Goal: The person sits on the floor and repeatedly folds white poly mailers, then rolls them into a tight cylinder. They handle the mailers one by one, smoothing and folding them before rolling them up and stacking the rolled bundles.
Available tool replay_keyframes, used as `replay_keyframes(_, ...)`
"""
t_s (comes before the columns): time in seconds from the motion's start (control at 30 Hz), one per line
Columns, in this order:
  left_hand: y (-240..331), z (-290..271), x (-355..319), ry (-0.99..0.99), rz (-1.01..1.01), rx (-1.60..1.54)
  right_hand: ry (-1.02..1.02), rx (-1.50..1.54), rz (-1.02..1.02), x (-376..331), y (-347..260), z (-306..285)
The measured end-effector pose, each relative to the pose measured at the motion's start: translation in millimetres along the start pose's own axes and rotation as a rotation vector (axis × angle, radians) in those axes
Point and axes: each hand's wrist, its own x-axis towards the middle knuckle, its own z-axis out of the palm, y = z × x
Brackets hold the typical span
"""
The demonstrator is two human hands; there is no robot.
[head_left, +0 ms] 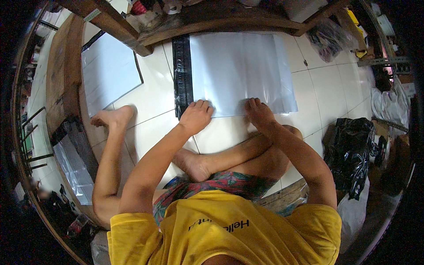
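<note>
A large, flat, silvery-grey plastic mailing bag [240,73] lies on the tiled floor in front of me, with a wrinkled black band down its left side. At its near edge, left of the middle, my left hand [197,116] has its fingers curled over the plastic. Farther right along that same edge, my right hand [260,115] is closed too, thumb and fingers drawn together on the plastic. Soft creases run through the bag's right half. Its far edge reaches up to a wooden beam.
Another pale plastic sheet [110,73] lies at the left, beside a wooden plank [64,66]. The wooden beam [221,26] crosses the far side. To the right sit a crumpled black plastic bag [351,145] and a white plastic bag [391,104]. My bent bare legs flank the work area.
</note>
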Motion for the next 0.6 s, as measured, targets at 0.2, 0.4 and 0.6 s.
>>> replay_keyframes(0.2,1.9,13.2,8.0,-0.036,-0.006,0.064,0.082,-0.261,-0.036,5.2,-4.5,14.3)
replay_keyframes(0.4,6.2,-7.8,9.6,0.079,-0.036,0.0,-0.008,-0.038,-0.011,15.2,23.5,-2.6)
replay_keyframes(0.6,-5.4,-9.0,13.0,0.028,-0.169,-0.069,-0.07,0.055,0.048,2.4,15.6,-27.6)
